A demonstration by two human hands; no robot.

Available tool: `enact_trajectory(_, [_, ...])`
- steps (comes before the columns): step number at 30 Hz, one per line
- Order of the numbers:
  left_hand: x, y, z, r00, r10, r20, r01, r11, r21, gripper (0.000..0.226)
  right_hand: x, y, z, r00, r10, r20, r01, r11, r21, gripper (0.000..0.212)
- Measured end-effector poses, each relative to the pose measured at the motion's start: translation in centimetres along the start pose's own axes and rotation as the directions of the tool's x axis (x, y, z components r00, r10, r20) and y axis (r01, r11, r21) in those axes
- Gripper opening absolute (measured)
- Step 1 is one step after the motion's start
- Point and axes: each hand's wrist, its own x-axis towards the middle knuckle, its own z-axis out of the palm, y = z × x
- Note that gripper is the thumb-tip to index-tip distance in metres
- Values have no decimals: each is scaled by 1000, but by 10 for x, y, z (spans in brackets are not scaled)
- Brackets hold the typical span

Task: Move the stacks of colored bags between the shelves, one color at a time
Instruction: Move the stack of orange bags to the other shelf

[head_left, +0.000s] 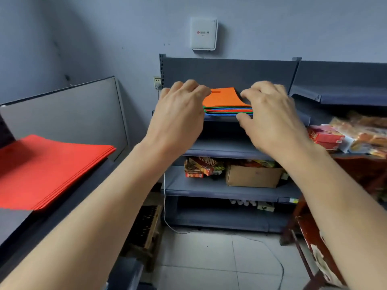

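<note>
Bag stack (227,106) lies on the shelf (221,119) directly between the hands; right hand (271,116) pinches its right edge, thumb beneath; left hand (180,110) curls over the left edge, grip hidden.

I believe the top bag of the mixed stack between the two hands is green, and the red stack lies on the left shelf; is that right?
Not quite. In the head view the top bag of the mixed stack between the left hand and right hand is orange, not green. The red stack does lie on the left shelf.
</note>
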Motion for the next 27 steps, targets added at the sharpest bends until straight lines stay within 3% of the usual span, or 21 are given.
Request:
enact_trajectory(13, [110, -72, 135, 998, -31, 47, 39, 986, -159, 37, 125, 37, 104, 993, 105, 57, -102, 993, -55, 34])
enact_trajectory(20, [143, -96, 207, 990, -82, 113, 93, 990, -103, 36, 178, 75, 163, 990, 105, 90, -105, 994, 1, 34])
enact_trajectory(27, [211, -95, 292, 986, -138, 92, 143, 989, -41, 34, 253, 143, 226, 991, 65, 116, -73, 995, 62, 30])
